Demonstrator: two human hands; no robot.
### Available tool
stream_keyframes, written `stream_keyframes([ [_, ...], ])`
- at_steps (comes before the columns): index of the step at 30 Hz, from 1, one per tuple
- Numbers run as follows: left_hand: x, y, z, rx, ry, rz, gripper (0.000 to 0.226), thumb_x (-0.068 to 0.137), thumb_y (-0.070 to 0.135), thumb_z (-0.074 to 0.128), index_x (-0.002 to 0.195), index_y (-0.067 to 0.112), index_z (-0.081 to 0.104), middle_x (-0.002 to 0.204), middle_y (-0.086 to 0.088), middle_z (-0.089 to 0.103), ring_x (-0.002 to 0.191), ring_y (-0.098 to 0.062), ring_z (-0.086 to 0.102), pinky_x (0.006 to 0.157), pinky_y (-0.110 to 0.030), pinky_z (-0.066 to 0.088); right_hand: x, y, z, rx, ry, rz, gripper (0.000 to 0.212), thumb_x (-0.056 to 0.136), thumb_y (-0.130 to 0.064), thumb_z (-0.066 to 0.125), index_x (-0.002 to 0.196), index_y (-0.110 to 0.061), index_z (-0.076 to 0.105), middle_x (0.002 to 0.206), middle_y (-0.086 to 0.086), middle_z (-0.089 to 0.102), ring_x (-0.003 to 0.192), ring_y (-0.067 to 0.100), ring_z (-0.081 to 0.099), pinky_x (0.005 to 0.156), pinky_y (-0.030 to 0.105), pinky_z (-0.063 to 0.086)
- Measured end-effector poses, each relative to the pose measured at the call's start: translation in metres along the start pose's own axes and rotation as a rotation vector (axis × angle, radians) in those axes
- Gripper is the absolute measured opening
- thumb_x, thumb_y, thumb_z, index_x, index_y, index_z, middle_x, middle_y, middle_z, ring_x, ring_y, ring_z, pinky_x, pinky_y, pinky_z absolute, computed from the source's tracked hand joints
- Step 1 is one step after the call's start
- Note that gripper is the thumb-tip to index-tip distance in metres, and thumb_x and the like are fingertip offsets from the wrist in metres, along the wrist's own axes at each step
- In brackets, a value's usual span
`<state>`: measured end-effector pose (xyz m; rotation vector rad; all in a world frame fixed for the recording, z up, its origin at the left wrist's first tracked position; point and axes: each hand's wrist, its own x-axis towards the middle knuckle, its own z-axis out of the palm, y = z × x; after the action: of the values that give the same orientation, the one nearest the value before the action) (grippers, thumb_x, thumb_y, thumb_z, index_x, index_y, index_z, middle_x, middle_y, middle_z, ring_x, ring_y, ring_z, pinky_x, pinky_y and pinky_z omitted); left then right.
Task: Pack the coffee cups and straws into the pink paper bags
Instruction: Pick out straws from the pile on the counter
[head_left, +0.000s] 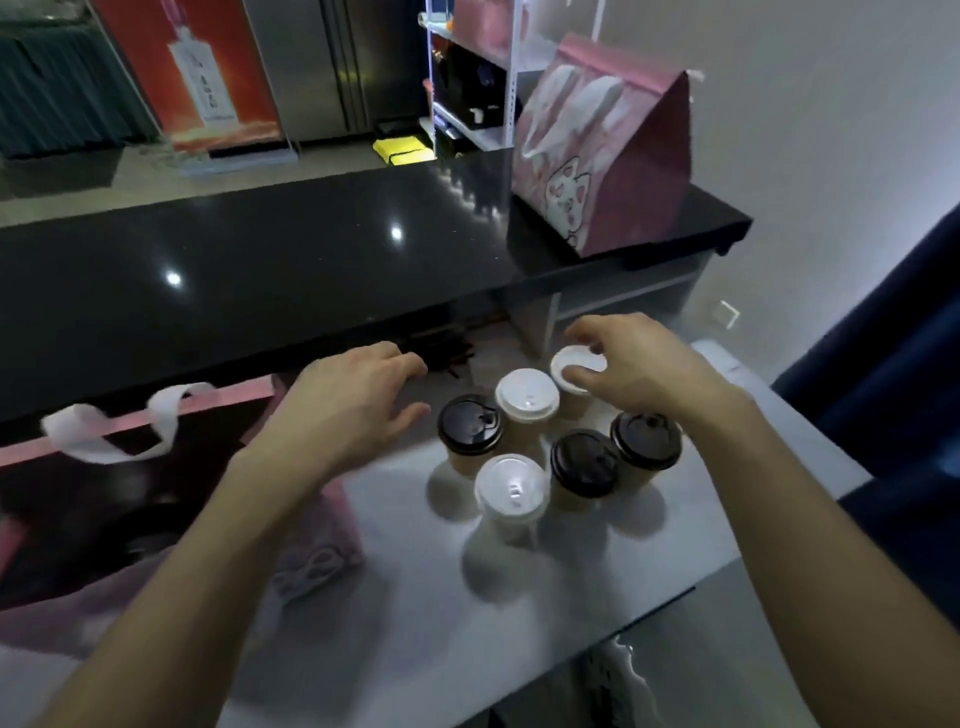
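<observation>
Several lidded paper coffee cups stand clustered on the white counter (519, 623). My right hand (631, 364) grips the lid of the far white-lidded cup (571, 364) from above. Another white-lidded cup (527, 397) and a black-lidded cup (470, 423) stand beside it. My left hand (353, 405) hovers open, fingers spread, between the open pink bag (156, 467) at the left and a pile of dark straws (441, 353) under the black ledge. A closed pink bag (608, 150) with a cat print stands on the black counter at the back right.
The glossy black raised counter (260, 270) overhangs the far side of the white counter. More cups stand nearer: a white-lidded one (511, 488) and two black-lidded ones (584, 462) (647, 439). A white shelf rack (467, 78) stands behind.
</observation>
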<state>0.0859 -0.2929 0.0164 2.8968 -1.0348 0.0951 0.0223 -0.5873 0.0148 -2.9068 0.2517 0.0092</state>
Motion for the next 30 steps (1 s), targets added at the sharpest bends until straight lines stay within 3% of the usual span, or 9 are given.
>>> stream_keyframes([
  [6,0.081,0.085,0.051,-0.015,-0.005,-0.069,0.041,0.103,0.056,0.062,0.138,0.037,0.061,0.133,0.011,0.062,0.125,-0.020,0.063,0.089,-0.040,0.054,0.056,0.163,0.039,0.033,-0.033,0.094,0.034,0.098,-0.039,0.066,0.127,-0.021,0.071,0.120,0.003,0.076,0.110,0.028,0.068,0.094,0.044,0.058],
  [10,0.116,0.131,0.077,-0.061,-0.060,-0.189,0.043,0.104,0.051,0.062,0.143,0.034,0.060,0.139,0.008,0.061,0.129,-0.020,0.060,0.091,-0.039,0.050,0.080,0.232,0.094,0.085,-0.148,0.159,0.026,0.097,-0.032,0.069,0.117,-0.018,0.076,0.114,0.008,0.078,0.105,0.031,0.071,0.088,0.037,0.057],
  [14,0.131,0.166,0.090,-0.082,-0.090,-0.278,0.042,0.104,0.049,0.063,0.143,0.033,0.062,0.139,0.006,0.062,0.129,-0.022,0.061,0.095,-0.042,0.052,0.092,0.259,0.146,0.145,-0.273,0.173,0.032,0.097,-0.038,0.070,0.108,-0.009,0.073,0.109,0.014,0.076,0.103,0.034,0.070,0.082,0.036,0.054],
  [18,0.141,0.188,0.099,-0.090,-0.103,-0.298,0.046,0.105,0.047,0.063,0.147,0.028,0.063,0.142,0.004,0.063,0.132,-0.022,0.060,0.104,-0.043,0.050,0.099,0.266,0.174,0.206,-0.321,0.146,0.018,0.091,-0.021,0.063,0.096,-0.004,0.067,0.102,0.021,0.073,0.102,0.038,0.069,0.080,0.039,0.051],
  [22,0.151,0.200,0.106,-0.128,-0.054,-0.326,0.040,0.105,0.042,0.066,0.140,0.024,0.069,0.135,0.001,0.068,0.128,-0.025,0.061,0.108,-0.046,0.047,0.096,0.273,0.167,0.292,-0.285,0.180,0.013,0.086,-0.014,0.062,0.084,-0.009,0.073,0.089,0.014,0.077,0.091,0.035,0.073,0.079,0.037,0.059],
  [24,0.156,0.207,0.112,-0.268,0.030,-0.339,0.031,0.104,0.035,0.070,0.131,0.022,0.074,0.122,0.004,0.073,0.116,-0.021,0.067,0.103,-0.044,0.050,0.089,0.279,0.154,0.367,-0.213,0.210,0.012,0.089,-0.017,0.065,0.085,-0.015,0.076,0.086,0.008,0.078,0.088,0.030,0.073,0.080,0.036,0.059],
  [28,0.174,0.233,0.129,-0.722,0.190,-0.456,0.010,0.102,0.028,0.074,0.106,0.023,0.082,0.097,0.013,0.077,0.079,-0.002,0.071,0.074,-0.015,0.050,0.072,0.280,0.123,0.561,-0.090,0.121,0.005,0.094,-0.027,0.077,0.092,-0.023,0.079,0.081,-0.004,0.076,0.079,0.018,0.070,0.076,0.031,0.056],
  [30,0.186,0.245,0.142,-0.910,0.178,-0.519,0.016,0.103,0.032,0.073,0.110,0.020,0.082,0.096,0.008,0.080,0.074,-0.003,0.075,0.074,-0.021,0.055,0.062,0.272,0.109,0.685,-0.079,0.030,0.005,0.094,-0.028,0.081,0.094,-0.023,0.081,0.079,-0.006,0.075,0.074,0.015,0.069,0.074,0.028,0.055],
])
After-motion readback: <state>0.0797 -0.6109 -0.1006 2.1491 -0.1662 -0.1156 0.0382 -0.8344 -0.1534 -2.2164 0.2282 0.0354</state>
